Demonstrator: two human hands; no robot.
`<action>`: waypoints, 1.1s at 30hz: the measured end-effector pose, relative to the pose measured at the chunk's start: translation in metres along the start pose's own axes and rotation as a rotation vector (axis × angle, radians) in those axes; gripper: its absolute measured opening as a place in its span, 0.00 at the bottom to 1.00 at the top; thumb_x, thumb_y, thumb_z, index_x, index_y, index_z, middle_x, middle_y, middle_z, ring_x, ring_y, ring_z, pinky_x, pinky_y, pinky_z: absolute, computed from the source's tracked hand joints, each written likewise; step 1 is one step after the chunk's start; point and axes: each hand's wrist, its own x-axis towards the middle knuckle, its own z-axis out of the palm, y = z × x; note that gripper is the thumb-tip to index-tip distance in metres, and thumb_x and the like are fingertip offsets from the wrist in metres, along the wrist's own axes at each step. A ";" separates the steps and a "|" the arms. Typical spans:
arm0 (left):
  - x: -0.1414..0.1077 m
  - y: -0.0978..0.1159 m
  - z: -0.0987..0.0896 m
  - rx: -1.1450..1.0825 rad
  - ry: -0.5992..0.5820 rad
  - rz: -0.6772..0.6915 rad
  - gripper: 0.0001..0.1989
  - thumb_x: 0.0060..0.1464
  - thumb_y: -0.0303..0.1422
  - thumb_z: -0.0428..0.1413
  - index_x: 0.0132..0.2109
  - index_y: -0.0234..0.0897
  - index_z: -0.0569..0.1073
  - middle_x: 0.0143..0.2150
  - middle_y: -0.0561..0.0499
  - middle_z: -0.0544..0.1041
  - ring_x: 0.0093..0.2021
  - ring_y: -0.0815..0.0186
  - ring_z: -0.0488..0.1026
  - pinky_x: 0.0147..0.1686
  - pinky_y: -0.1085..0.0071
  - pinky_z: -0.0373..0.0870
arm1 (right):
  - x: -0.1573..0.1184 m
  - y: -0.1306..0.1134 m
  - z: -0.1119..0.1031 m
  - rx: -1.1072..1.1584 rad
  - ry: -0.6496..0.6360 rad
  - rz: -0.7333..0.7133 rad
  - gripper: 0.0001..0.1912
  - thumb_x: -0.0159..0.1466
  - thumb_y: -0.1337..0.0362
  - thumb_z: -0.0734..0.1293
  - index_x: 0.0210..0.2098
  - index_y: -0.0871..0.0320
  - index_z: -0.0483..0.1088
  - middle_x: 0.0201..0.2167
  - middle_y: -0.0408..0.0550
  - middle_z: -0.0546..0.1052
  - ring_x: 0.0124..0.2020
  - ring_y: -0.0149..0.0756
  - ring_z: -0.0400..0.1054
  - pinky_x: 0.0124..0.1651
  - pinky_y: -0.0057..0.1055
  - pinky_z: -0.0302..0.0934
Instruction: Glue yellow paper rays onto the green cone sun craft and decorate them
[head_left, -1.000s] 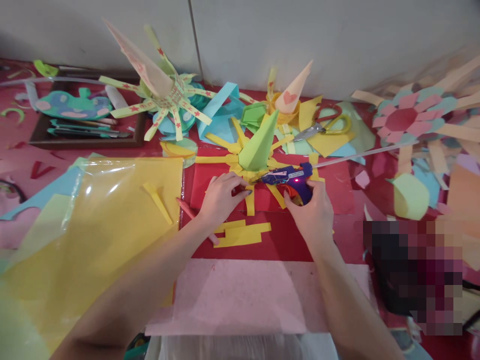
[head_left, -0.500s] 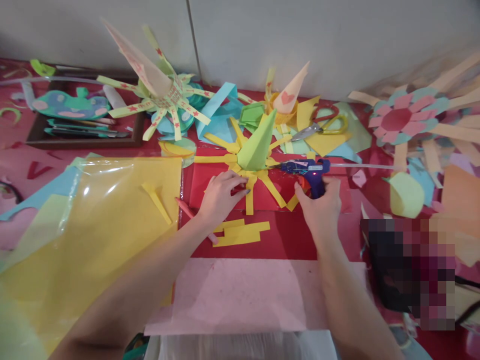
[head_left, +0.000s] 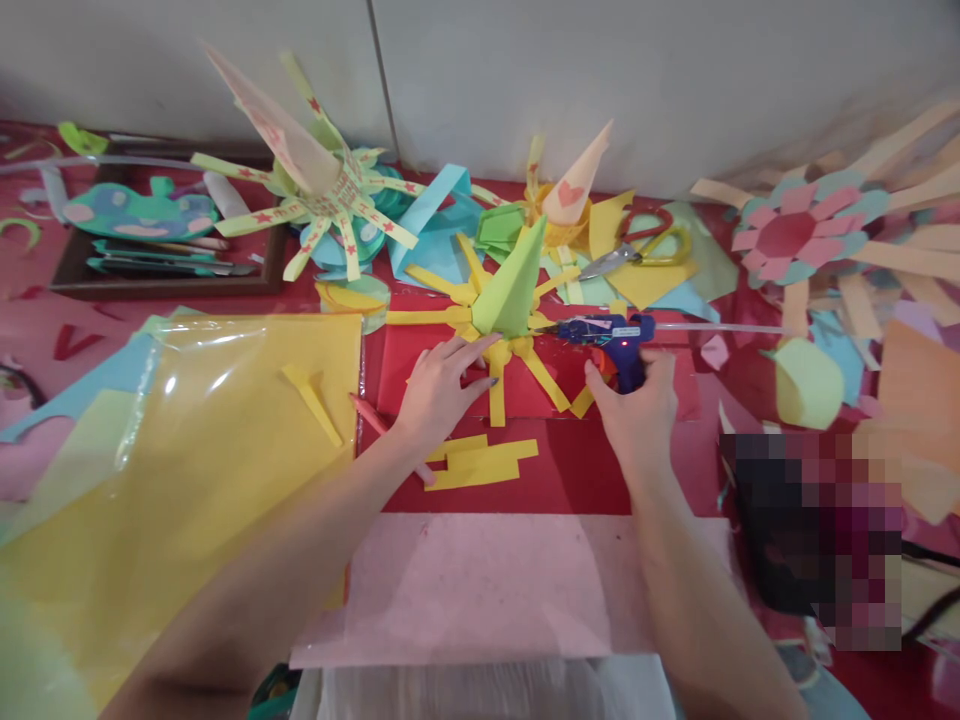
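A green paper cone (head_left: 510, 290) stands on a piece with several yellow paper strips (head_left: 543, 378) spreading outward, on a red board. My left hand (head_left: 444, 388) lies at its lower left, fingers apart, fingertips near the cone's base and a yellow strip. In my right hand (head_left: 637, 405) is a blue glue gun (head_left: 624, 352) with an orange trigger, its nozzle pointing left at the right side of the cone's base. A small light glows on the gun, and a clear glue stick (head_left: 720, 328) sticks out of its back.
Loose yellow strips (head_left: 484, 463) and a red pencil (head_left: 375, 418) lie nearer me. Yellow sheets in plastic (head_left: 240, 420) are left. Behind are scissors (head_left: 637, 250), two finished cone pieces and a dark tray (head_left: 150, 288). A paper flower (head_left: 787, 240) stands right.
The fingers of my left hand have stretched up toward the cone's base. My right hand and the glue gun are almost unmoved; the whole view has shifted slightly.
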 end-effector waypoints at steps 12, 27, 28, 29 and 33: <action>0.000 0.001 0.001 -0.043 0.022 -0.048 0.16 0.52 0.29 0.61 0.48 0.40 0.68 0.38 0.55 0.74 0.34 0.68 0.69 0.42 0.67 0.64 | 0.000 -0.001 0.001 0.030 -0.032 0.026 0.23 0.47 0.50 0.69 0.36 0.54 0.58 0.31 0.44 0.69 0.32 0.37 0.65 0.38 0.37 0.60; 0.001 0.001 0.001 0.077 0.005 0.016 0.14 0.53 0.28 0.59 0.48 0.39 0.72 0.39 0.52 0.73 0.39 0.65 0.71 0.42 0.66 0.64 | -0.001 -0.001 -0.002 0.056 -0.046 0.056 0.24 0.47 0.49 0.70 0.36 0.55 0.59 0.28 0.42 0.67 0.29 0.35 0.61 0.34 0.34 0.58; 0.001 0.002 0.001 0.081 0.003 0.013 0.14 0.53 0.28 0.59 0.48 0.39 0.72 0.39 0.52 0.72 0.39 0.65 0.71 0.42 0.66 0.64 | -0.001 -0.001 -0.001 0.055 -0.046 0.053 0.24 0.47 0.49 0.70 0.36 0.55 0.59 0.28 0.42 0.67 0.28 0.35 0.61 0.34 0.34 0.58; 0.001 0.002 0.001 0.084 0.000 0.008 0.14 0.53 0.28 0.59 0.48 0.39 0.72 0.39 0.52 0.72 0.39 0.64 0.71 0.42 0.66 0.64 | -0.001 -0.001 -0.001 0.053 -0.045 0.049 0.24 0.47 0.49 0.69 0.36 0.55 0.59 0.28 0.42 0.67 0.28 0.35 0.61 0.34 0.35 0.58; 0.000 0.001 0.003 0.097 0.013 -0.010 0.16 0.54 0.31 0.59 0.50 0.41 0.71 0.40 0.52 0.71 0.37 0.66 0.70 0.44 0.64 0.66 | 0.000 0.000 -0.001 0.042 -0.049 0.041 0.24 0.48 0.49 0.69 0.36 0.54 0.59 0.29 0.43 0.67 0.29 0.35 0.61 0.35 0.35 0.58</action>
